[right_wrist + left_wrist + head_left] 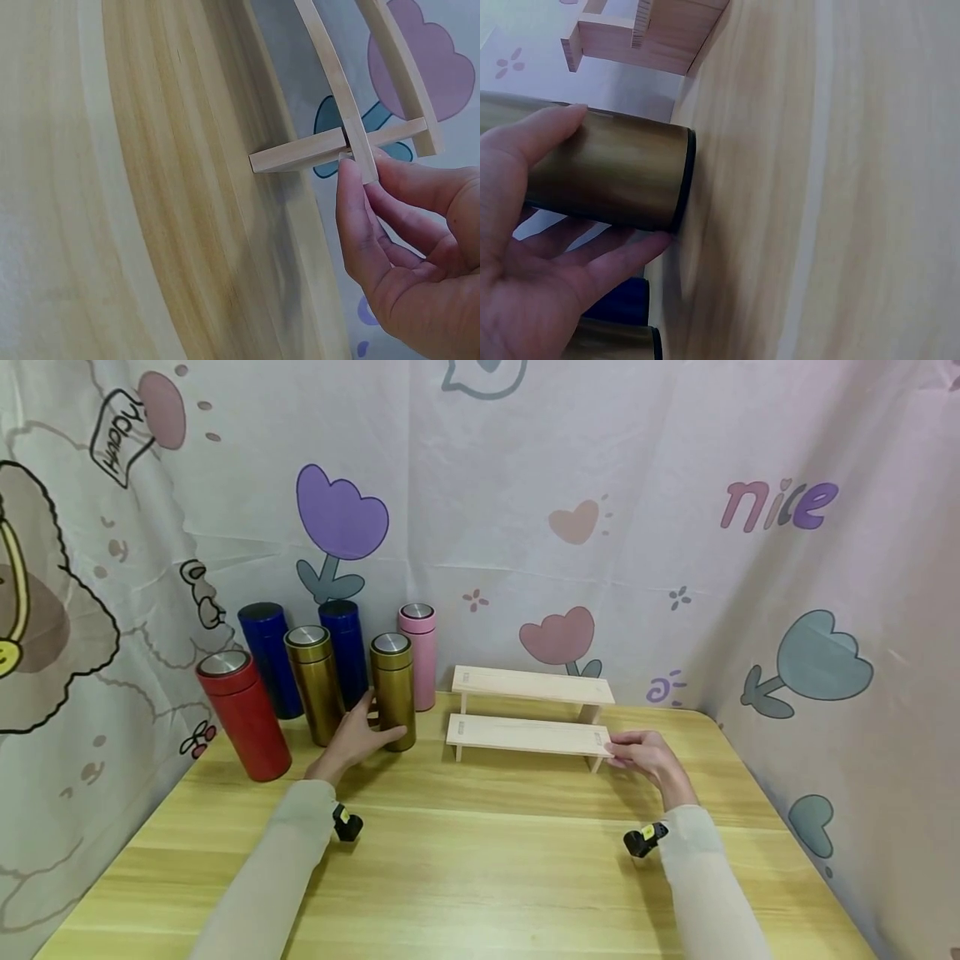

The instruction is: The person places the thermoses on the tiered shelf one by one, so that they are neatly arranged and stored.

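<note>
Head alone shows the red flask (246, 718); left grip (351, 742) holds a gold flask (393, 693), right grip (648, 758) a shelf (525, 734)

Pale slvs (270, 868); blk wrist cams (348, 827), ylw tags (648, 832).

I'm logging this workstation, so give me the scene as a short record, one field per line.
Surface: wood-grain table
Flasks: six, all standing upright
Left hand: thumb and fingers round the right gold vacuum flask
Right hand: pinches the right end of the lower board
Rack: two-tier wooden rack, right of the flasks
Other flasks: red flask, left gold flask, left blue flask, right blue flask, pink flask
Backdrop: cartoon-printed cloth
</note>
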